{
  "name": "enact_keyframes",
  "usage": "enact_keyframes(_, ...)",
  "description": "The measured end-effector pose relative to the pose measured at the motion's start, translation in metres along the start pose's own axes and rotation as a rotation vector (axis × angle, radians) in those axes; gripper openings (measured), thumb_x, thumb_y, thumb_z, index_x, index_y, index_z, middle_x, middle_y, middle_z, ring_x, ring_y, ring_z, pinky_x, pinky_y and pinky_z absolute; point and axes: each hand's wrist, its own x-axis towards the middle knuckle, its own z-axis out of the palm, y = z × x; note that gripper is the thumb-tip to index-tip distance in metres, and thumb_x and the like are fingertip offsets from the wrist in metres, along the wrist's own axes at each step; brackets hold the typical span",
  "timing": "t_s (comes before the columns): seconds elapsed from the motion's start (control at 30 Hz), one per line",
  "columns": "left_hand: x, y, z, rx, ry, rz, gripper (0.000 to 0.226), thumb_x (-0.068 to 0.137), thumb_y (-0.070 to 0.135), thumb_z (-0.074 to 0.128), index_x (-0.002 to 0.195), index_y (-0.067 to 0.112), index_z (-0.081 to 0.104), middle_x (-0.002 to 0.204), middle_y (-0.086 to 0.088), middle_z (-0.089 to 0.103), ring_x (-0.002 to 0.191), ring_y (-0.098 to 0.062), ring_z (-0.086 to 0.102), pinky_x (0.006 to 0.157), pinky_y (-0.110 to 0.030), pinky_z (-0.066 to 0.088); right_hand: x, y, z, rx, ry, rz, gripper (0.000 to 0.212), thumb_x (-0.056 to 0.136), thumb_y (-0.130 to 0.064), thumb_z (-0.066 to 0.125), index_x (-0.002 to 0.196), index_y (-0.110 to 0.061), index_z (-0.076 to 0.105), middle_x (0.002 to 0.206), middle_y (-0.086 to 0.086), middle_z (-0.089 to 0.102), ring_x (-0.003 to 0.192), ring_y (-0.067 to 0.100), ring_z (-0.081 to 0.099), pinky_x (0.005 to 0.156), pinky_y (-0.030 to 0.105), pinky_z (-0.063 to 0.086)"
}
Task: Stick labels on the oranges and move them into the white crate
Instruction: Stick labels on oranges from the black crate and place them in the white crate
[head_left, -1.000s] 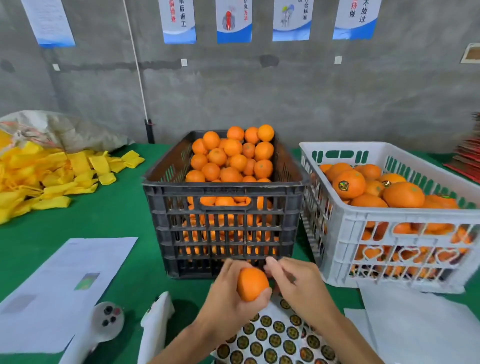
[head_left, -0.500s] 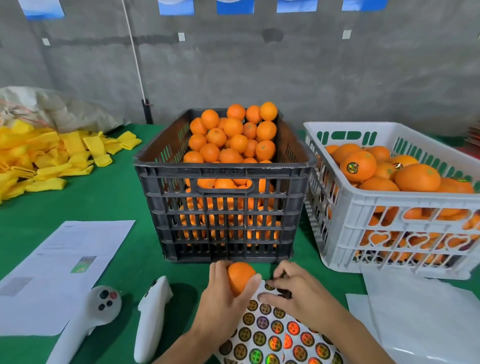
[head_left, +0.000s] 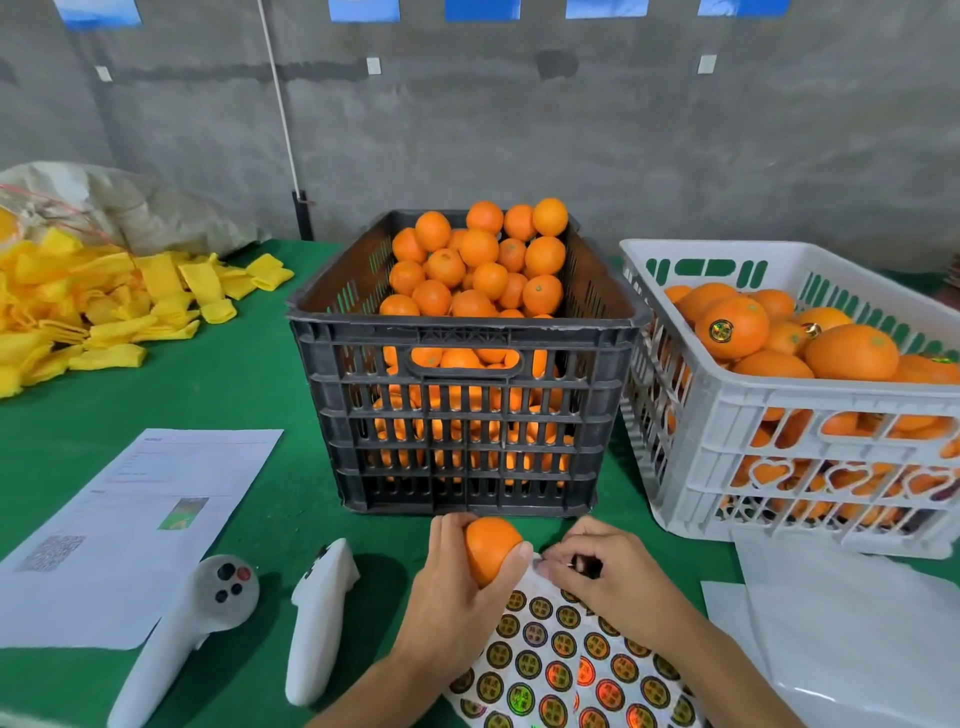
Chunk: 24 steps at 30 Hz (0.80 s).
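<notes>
My left hand (head_left: 452, 587) grips one orange (head_left: 488, 545) just in front of the black crate (head_left: 467, 353), which is piled with unlabelled oranges. My right hand (head_left: 608, 577) rests on the top edge of the sticker sheet (head_left: 561, 660), fingertips pinched at a round dark label beside the orange; whether the label is lifted I cannot tell. The white crate (head_left: 779, 405) stands to the right, filled with oranges, some bearing shiny round labels.
Two white controllers (head_left: 317, 618) lie on the green table at the lower left, next to a printed paper (head_left: 135, 525). Yellow foam sleeves (head_left: 104, 306) are heaped at the far left. White sheets (head_left: 841, 639) lie in front of the white crate.
Both hands dropped from mid-air down onto the sticker sheet. The right hand's fingers moved to the sheet's top edge and pinched there. The view tilted downward.
</notes>
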Motion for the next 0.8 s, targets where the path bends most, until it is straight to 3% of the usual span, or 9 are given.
enact_keyframes(0.1, -0.0004, 0.0009, -0.0004, 0.001, 0.002, -0.004, 0.07, 0.066, 0.104, 0.041, 0.114, 0.054, 0.035, 0.112, 0.025, 0.052, 0.099, 0.016, 0.057, 0.068, -0.011, 0.046, -0.0016, 0.0029, 0.0007, -0.015, -0.024, -0.008, 0.038, 0.08, -0.054, 0.081, 0.11, -0.03, 0.079, 0.094, -0.011, 0.058, 0.088, 0.007, 0.058, 0.076, 0.017, 0.046)
enact_keyframes(0.27, -0.003, 0.0011, -0.0006, 0.018, -0.008, 0.002, 0.078, 0.068, 0.102, 0.042, 0.121, 0.045, 0.036, 0.117, 0.024, 0.049, 0.098, 0.004, 0.061, 0.073, -0.014, 0.047, 0.0021, 0.0077, 0.0042, -0.103, 0.022, -0.084, 0.017, 0.093, -0.035, 0.075, 0.106, -0.026, 0.082, 0.092, -0.008, 0.057, 0.085, 0.006, 0.057, 0.077, 0.023, 0.048)
enact_keyframes(0.47, -0.005, 0.0002, -0.0022, 0.009, -0.013, 0.011, 0.081, 0.07, 0.099, 0.043, 0.124, 0.039, 0.039, 0.118, 0.022, 0.05, 0.099, 0.002, 0.062, 0.075, -0.015, 0.048, -0.0023, 0.0057, -0.0003, -0.169, -0.032, -0.055, 0.075, 0.075, -0.08, 0.064, 0.128, -0.027, 0.072, 0.097, -0.017, 0.05, 0.095, 0.006, 0.055, 0.079, 0.018, 0.046)
enact_keyframes(0.6, -0.0061, 0.0003, -0.0025, -0.004, -0.01, 0.029, 0.08, 0.07, 0.099, 0.044, 0.123, 0.04, 0.038, 0.117, 0.022, 0.05, 0.099, 0.011, 0.058, 0.072, -0.012, 0.047, -0.0004, 0.0049, 0.0025, -0.165, -0.024, -0.043, 0.054, 0.082, -0.066, 0.07, 0.118, -0.027, 0.078, 0.094, -0.016, 0.051, 0.094, 0.002, 0.054, 0.08, 0.017, 0.045)
enact_keyframes(0.8, -0.0075, 0.001, -0.0024, 0.001, -0.027, 0.033, 0.079, 0.071, 0.1, 0.042, 0.123, 0.04, 0.035, 0.116, 0.022, 0.05, 0.098, 0.016, 0.057, 0.068, -0.01, 0.047, 0.001, 0.0064, 0.0051, -0.171, -0.009, -0.065, 0.03, 0.093, -0.045, 0.071, 0.114, -0.025, 0.079, 0.093, -0.015, 0.051, 0.09, 0.003, 0.055, 0.085, 0.029, 0.05)
